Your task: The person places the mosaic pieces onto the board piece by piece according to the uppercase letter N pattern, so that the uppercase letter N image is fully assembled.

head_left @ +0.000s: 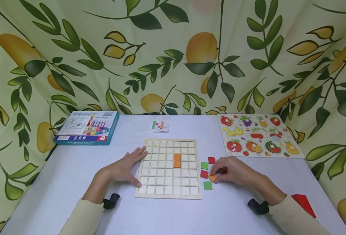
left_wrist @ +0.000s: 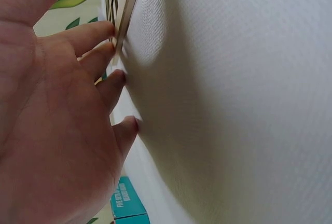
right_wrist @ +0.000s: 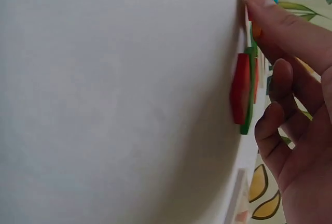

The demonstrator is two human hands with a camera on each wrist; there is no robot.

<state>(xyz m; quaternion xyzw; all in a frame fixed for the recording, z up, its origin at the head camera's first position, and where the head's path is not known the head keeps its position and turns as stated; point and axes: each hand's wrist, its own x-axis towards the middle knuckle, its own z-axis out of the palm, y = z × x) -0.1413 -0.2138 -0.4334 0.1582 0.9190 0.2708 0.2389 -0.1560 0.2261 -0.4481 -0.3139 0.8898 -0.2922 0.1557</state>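
A wooden grid board lies flat in the middle of the table, with two orange square tiles one above the other in its cells. My left hand rests spread along the board's left edge, thumb and fingertips touching the frame. To the right of the board, my right hand pinches an orange tile between thumb and fingers, low over the table. Red tiles and green tiles lie around those fingertips. In the right wrist view a red tile shows under the hand, its neighbours partly hidden.
A small pattern card lies behind the board. At the back left is a teal boxed set; at the back right, a fruit puzzle board. A red flat piece lies by the right sleeve. A patterned curtain hangs behind the table.
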